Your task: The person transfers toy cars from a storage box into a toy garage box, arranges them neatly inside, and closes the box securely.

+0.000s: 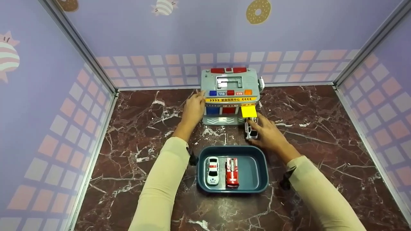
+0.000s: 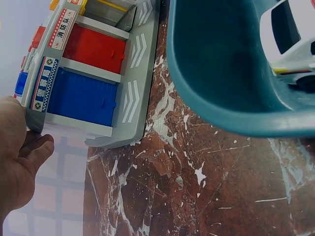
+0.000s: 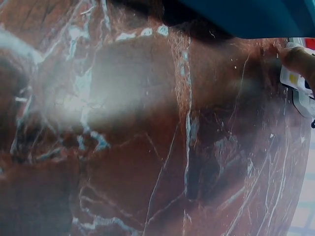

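A grey toy rescue station (image 1: 209, 84) with blue and red doors stands against the back wall. My left hand (image 1: 193, 110) holds its left side; in the left wrist view that hand (image 2: 17, 164) has its fingers at the roof corner. At the station's right bay, a yellow flap (image 1: 249, 112) is raised. Just below the flap, my right hand (image 1: 270, 135) grips a small white toy car (image 1: 252, 132) by its sides. The car's far end lies partly under the flap. Only a fingertip and part of the car (image 3: 290, 77) show in the right wrist view.
Close in front of the station sits a dark teal tray (image 1: 264, 170). Inside it are a white toy police car (image 1: 213, 171) at left and a red toy fire truck (image 1: 232, 175) in the middle. Patterned walls enclose the brown marbled surface (image 1: 128, 160).
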Demonstrator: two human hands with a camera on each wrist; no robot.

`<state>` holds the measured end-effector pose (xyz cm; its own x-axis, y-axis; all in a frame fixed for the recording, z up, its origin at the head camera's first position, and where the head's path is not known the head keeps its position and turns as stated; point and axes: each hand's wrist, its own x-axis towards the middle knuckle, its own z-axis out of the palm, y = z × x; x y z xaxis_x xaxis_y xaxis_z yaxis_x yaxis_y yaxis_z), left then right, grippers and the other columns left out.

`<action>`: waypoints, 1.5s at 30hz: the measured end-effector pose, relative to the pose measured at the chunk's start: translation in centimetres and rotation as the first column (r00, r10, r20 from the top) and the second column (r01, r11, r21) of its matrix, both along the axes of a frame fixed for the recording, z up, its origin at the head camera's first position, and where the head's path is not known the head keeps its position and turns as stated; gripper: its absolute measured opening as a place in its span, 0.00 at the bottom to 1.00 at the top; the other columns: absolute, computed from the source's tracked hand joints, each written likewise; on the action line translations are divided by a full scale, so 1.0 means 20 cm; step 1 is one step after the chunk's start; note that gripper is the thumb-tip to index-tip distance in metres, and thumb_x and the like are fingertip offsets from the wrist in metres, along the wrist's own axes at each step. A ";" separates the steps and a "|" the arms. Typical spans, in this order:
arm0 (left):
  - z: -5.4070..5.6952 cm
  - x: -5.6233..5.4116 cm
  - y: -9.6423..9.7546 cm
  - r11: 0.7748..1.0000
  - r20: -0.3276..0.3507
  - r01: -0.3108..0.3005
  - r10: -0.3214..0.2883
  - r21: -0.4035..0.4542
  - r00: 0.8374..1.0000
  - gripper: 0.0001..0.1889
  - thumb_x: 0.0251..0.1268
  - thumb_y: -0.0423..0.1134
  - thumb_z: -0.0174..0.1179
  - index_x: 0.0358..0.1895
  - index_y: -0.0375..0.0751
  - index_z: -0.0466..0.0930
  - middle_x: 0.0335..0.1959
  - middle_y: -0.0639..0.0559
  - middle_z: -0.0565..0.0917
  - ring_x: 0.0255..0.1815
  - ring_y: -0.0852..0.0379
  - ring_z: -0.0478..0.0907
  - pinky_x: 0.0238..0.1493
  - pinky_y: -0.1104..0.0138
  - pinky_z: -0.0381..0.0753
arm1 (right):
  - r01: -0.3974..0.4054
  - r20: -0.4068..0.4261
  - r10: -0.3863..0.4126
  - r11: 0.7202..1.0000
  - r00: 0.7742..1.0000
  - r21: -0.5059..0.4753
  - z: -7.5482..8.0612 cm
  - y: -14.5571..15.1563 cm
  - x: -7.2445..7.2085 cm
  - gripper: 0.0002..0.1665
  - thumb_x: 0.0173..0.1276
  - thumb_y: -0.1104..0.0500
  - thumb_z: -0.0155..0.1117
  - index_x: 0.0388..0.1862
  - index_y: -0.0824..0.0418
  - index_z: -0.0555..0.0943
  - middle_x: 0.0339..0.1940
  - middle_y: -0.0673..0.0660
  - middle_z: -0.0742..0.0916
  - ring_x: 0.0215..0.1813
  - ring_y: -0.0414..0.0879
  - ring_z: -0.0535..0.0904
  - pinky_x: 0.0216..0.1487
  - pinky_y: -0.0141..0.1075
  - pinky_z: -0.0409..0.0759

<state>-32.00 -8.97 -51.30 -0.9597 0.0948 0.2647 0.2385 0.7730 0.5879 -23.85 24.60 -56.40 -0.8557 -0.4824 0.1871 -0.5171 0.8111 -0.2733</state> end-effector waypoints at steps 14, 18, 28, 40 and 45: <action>-0.07 -0.02 0.00 1.000 -0.048 0.002 -0.001 0.015 0.999 0.22 0.91 0.46 0.53 0.77 0.45 0.81 0.66 0.36 0.88 0.68 0.34 0.87 0.71 0.42 0.84 | -0.034 -0.022 0.033 0.996 0.999 -0.079 -0.05 -0.04 -0.03 0.46 0.68 0.51 0.85 0.81 0.60 0.77 0.86 0.78 0.67 0.81 0.77 0.71 0.82 0.67 0.70; -0.08 -0.02 -0.01 0.999 -0.048 0.011 -0.009 0.030 0.999 0.22 0.92 0.45 0.52 0.77 0.44 0.81 0.68 0.36 0.87 0.70 0.34 0.86 0.71 0.42 0.83 | -0.026 0.015 0.027 0.997 1.000 -0.075 -0.05 -0.05 -0.03 0.44 0.71 0.54 0.82 0.83 0.58 0.75 0.87 0.77 0.66 0.81 0.76 0.71 0.80 0.67 0.73; -0.01 0.02 0.01 0.999 -0.020 0.011 -0.011 0.040 1.000 0.21 0.90 0.40 0.55 0.75 0.39 0.81 0.69 0.33 0.86 0.71 0.33 0.85 0.73 0.45 0.83 | -0.046 -0.003 0.046 0.998 0.999 -0.035 -0.08 -0.08 -0.05 0.42 0.71 0.56 0.81 0.82 0.56 0.77 0.74 0.77 0.78 0.65 0.74 0.83 0.64 0.66 0.85; -0.02 0.02 0.00 0.999 -0.052 0.013 -0.010 0.048 0.999 0.19 0.89 0.40 0.57 0.71 0.36 0.85 0.65 0.33 0.88 0.68 0.33 0.87 0.71 0.45 0.84 | -0.057 -0.053 0.056 0.998 0.997 -0.032 -0.10 -0.09 -0.08 0.42 0.74 0.54 0.79 0.83 0.57 0.75 0.70 0.77 0.79 0.68 0.74 0.81 0.67 0.66 0.84; -0.02 0.02 0.00 0.999 -0.033 -0.005 0.006 0.049 0.999 0.20 0.89 0.41 0.56 0.73 0.38 0.84 0.67 0.35 0.88 0.69 0.34 0.86 0.72 0.45 0.83 | -0.084 -0.175 0.077 0.996 0.982 -0.032 -0.13 -0.08 -0.09 0.36 0.72 0.55 0.80 0.76 0.63 0.79 0.65 0.73 0.83 0.69 0.74 0.81 0.69 0.66 0.82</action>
